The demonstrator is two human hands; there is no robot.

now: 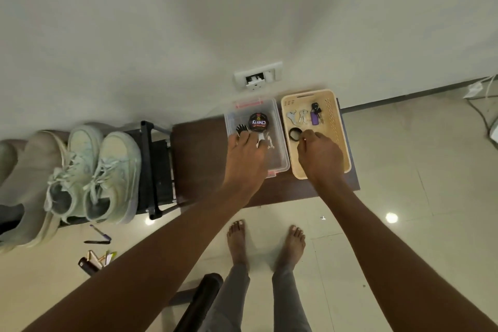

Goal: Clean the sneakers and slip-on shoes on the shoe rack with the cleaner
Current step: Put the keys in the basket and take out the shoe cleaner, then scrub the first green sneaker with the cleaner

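A pair of pale laced sneakers (106,172) stands on the black shoe rack (153,167) at the left, with beige slip-on shoes (32,183) beside them. A clear plastic box (277,127) on a brown stool holds a round black polish tin (258,122) and a black-bristled brush (242,129). My left hand (246,159) reaches into this box, fingers on a white object beside the brush. My right hand (318,153) is in the beige tray (338,127), its fingers curled and pinching something small next to a black ring (295,134).
Keys and a purple fob (307,116) lie in the beige tray. Pens (98,237) and small tubes (97,260) are scattered on the tiled floor below the rack. A wall socket (258,77) is above the stool. A dark pole (199,302) stands near my bare feet.
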